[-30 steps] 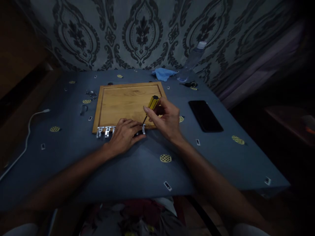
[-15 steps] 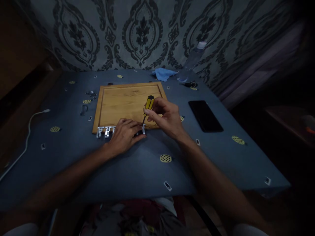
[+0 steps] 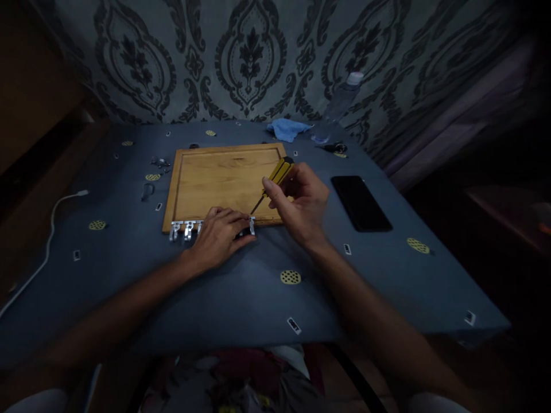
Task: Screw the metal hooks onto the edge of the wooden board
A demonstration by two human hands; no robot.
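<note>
In my right hand (image 3: 303,203) is a screwdriver (image 3: 279,173) with a yellow and black handle, its grip pinched between thumb and fingers. The shaft slants down to the left, its tip close to a metal hook (image 3: 252,225) on the near edge of a wooden board (image 3: 224,178). My left hand (image 3: 219,235) lies over that edge, with thumb and fingers closed about this hook. Left of it, more silvery hooks (image 3: 188,229) line the edge; my left hand covers part of the row. Small holes show in the edge farther right.
A black phone (image 3: 360,202) lies to the right. Behind the board are a blue cloth (image 3: 287,129), a clear bottle (image 3: 340,106) and a dark object (image 3: 334,148). Small metal parts (image 3: 160,162) and a white cable (image 3: 54,223) lie on the left.
My right hand has shifted right, and the screwdriver has gone from nearly upright to leaning right, its handle farther from the hook. My left hand stays in place.
</note>
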